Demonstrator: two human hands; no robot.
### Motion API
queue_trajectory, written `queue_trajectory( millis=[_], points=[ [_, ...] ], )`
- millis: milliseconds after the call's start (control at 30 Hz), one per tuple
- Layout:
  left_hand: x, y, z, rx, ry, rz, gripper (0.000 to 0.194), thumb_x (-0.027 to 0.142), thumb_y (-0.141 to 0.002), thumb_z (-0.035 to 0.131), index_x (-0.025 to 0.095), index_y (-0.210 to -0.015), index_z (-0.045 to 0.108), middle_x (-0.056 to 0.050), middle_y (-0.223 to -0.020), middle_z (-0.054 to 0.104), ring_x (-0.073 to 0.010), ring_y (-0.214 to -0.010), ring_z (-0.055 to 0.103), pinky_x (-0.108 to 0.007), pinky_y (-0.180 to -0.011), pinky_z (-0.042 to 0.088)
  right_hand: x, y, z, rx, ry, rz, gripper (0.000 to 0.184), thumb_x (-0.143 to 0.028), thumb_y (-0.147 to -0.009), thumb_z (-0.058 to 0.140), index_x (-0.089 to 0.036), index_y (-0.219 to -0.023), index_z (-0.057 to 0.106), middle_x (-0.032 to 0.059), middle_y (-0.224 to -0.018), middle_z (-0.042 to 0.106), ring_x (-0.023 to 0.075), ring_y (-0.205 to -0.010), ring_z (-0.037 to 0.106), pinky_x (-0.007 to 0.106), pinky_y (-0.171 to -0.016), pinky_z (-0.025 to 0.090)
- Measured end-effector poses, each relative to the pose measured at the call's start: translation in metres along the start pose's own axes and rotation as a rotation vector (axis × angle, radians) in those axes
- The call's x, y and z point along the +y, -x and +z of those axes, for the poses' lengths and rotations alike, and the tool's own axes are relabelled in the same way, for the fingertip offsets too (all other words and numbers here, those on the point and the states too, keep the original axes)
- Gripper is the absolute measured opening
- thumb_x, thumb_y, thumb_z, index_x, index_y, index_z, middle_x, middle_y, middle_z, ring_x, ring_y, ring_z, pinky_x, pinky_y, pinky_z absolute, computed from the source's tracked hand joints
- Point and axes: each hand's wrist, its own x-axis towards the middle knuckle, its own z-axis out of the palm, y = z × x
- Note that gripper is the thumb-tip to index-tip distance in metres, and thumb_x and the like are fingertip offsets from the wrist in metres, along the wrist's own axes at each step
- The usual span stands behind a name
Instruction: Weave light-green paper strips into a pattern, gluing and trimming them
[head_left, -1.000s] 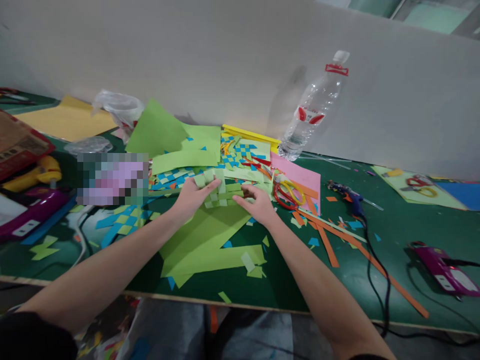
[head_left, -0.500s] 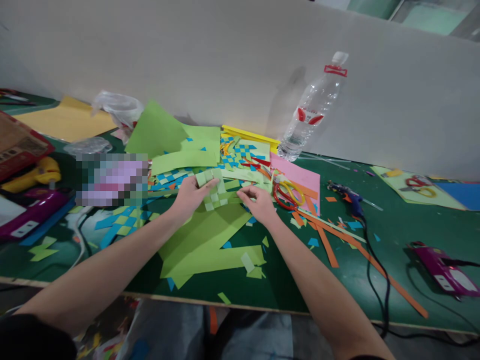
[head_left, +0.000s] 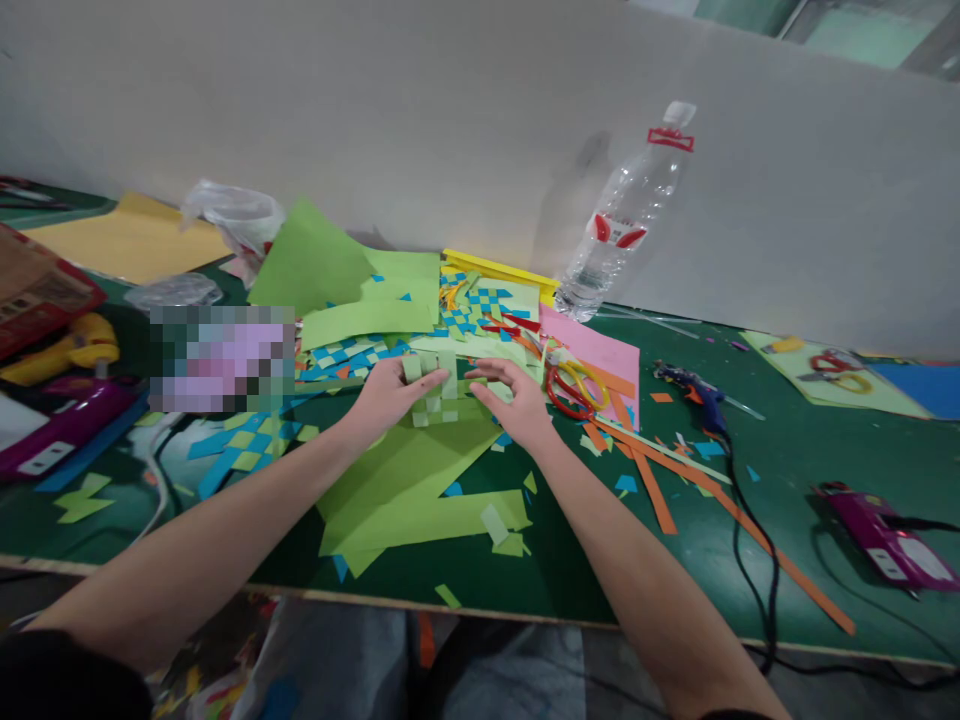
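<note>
Between thumb and fingers, my left hand (head_left: 394, 392) grips a small woven paper piece (head_left: 439, 408) in light and darker green, held above the table's middle. Just to its right is my right hand (head_left: 514, 398), thumb and fingers apart, with nothing seen in it. Beneath both hands lie green paper sheets (head_left: 409, 465), with cut scraps on their near end. Red-handled and yellow-handled scissors (head_left: 577, 390) rest right beside my right hand. Behind the hands, blue-and-green woven paper pieces (head_left: 480, 305) are piled up.
A tall plastic bottle (head_left: 626, 215) stands against the wall. A glue gun (head_left: 694, 390) with a black cord and a purple power strip (head_left: 885, 535) lie to the right. Orange paper strips (head_left: 757, 540) cross the green table. At left are a yellow tool (head_left: 67, 350) and another purple power strip (head_left: 60, 425).
My right hand's fingers have spread from a near pinch. My left hand has moved slightly right, and the woven paper piece has turned more upright.
</note>
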Motion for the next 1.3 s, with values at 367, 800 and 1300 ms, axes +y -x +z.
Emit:
queue_trajectory(
  millis=[367, 800, 1300],
  points=[
    [-0.0029, -0.0023, -0.0008, 0.041, -0.005, 0.029, 0.033, 0.049, -0.069, 0.073, 0.016, -0.075, 0.074, -0.006, -0.069, 0.071, -0.0163, -0.054, 0.061, -0.024, -0.046, 0.046, -0.0033, 0.0005, -0.0002, 0.022, 0.124, 0.033, 0.015, -0.034, -0.080, 0.064, -0.023, -0.085, 0.073, 0.0015, -0.087, 0.074, 0.0179, -0.084, 0.068, 0.032, -0.082, 0.052],
    [-0.0059, -0.0027, -0.0005, 0.056, 0.006, 0.028, 0.035, 0.051, -0.068, 0.074, 0.017, -0.079, 0.074, -0.008, -0.073, 0.072, -0.0190, -0.058, 0.064, -0.029, -0.050, 0.049, 0.0035, 0.0000, 0.0001, 0.054, 0.199, -0.008, 0.018, -0.033, -0.083, 0.059, -0.022, -0.090, 0.072, 0.0024, -0.089, 0.073, 0.0171, -0.081, 0.067, 0.031, -0.080, 0.052],
    [0.0005, 0.0022, 0.0000, -0.162, -0.081, 0.117, 0.029, 0.045, -0.069, 0.073, 0.017, -0.077, 0.073, -0.005, -0.069, 0.070, -0.0179, -0.058, 0.061, -0.027, -0.051, 0.047, -0.0020, 0.0041, 0.0052, -0.080, 0.128, -0.108, 0.024, -0.035, -0.080, 0.064, -0.021, -0.099, 0.065, 0.0041, -0.094, 0.072, 0.0176, -0.086, 0.066, 0.033, -0.085, 0.052]
  ],
)
